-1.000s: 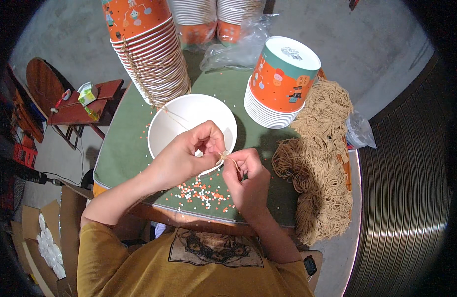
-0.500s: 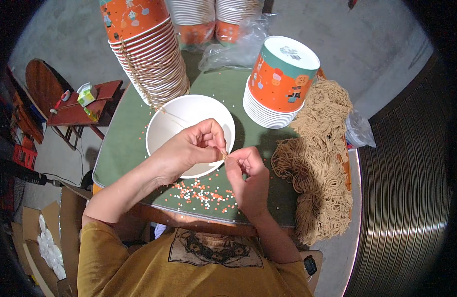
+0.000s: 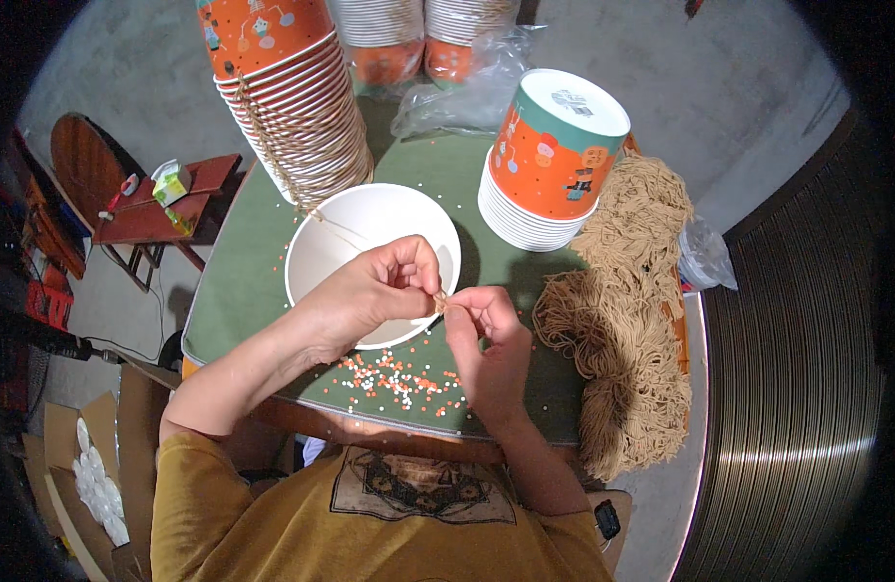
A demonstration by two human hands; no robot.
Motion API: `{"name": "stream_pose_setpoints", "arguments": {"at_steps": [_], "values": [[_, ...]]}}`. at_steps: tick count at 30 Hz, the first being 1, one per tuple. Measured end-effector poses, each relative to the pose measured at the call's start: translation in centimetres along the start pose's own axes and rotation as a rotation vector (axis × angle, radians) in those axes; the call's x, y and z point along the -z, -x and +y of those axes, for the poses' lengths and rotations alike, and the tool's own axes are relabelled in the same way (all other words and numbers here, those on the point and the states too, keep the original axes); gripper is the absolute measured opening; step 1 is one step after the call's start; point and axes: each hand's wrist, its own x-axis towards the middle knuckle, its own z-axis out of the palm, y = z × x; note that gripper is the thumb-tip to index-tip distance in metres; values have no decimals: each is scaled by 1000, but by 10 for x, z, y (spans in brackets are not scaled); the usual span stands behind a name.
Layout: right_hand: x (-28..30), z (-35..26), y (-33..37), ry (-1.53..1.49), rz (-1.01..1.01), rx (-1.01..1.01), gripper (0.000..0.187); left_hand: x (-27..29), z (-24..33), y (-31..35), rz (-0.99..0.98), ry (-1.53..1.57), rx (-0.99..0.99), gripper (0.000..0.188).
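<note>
My left hand (image 3: 375, 286) and my right hand (image 3: 491, 344) meet over the right edge of a white bowl (image 3: 321, 262). Both pinch a thin tan cord (image 3: 441, 303) between thumb and fingertips. Where the cord is gripped, I cannot make out whether it is knotted or looped. A strand of it runs from behind my left hand across the bowl to a tall tilted stack of paper tubs (image 3: 297, 126), around which more cord hangs. Small orange and white beads (image 3: 394, 383) lie scattered on the green cloth in front of the bowl.
An upside-down stack of orange tubs (image 3: 554, 165) stands at the back right. Beside it, heaps of tan cord (image 3: 637, 349) fill an orange tray along the right edge. Plastic-wrapped tubs (image 3: 380, 44) are at the back. An open carton (image 3: 89, 475) sits at lower left.
My fingertips have shifted very slightly while pinching the cord. Little else differs.
</note>
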Motion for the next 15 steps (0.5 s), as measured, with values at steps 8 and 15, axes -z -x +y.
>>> {"name": "stream_pose_setpoints", "arguments": {"at_steps": [8,15], "values": [[1,-1,-1,38,-5,13,7,-1,5,2,23,20,61,19],[1,-3,-1,106,9,39,8,-2,6,3,28,15,78,18]]}}
